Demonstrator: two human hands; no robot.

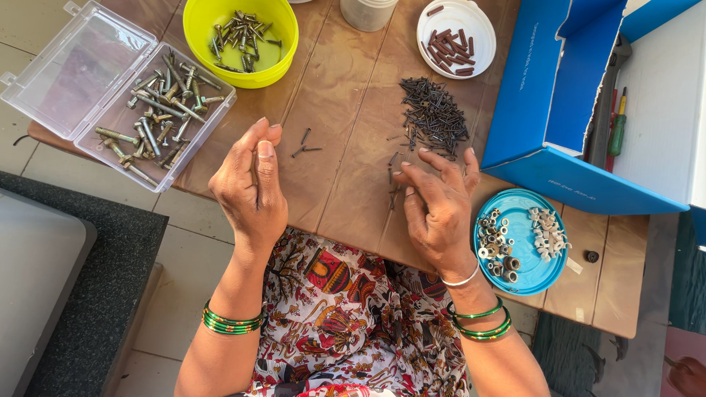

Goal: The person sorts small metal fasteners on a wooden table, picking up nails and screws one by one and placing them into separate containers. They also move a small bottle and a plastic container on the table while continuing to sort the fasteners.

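Sorting is best done one piece at a time, a thin dark screw (255, 173) being pinched upright by the left hand (250, 187) while the right hand (437, 209), fingers spread and empty, is held just below the heap of small black screws (434, 116).

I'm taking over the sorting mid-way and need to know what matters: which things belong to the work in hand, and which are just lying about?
In hand:
left hand, raised with fingers pinched
right hand, over loose screws
pile of small black screws
three loose dark screws

Lying about:
clear plastic box of long bolts
yellow bowl of screws
white lid of brown plugs
blue lid of nuts
blue cardboard box
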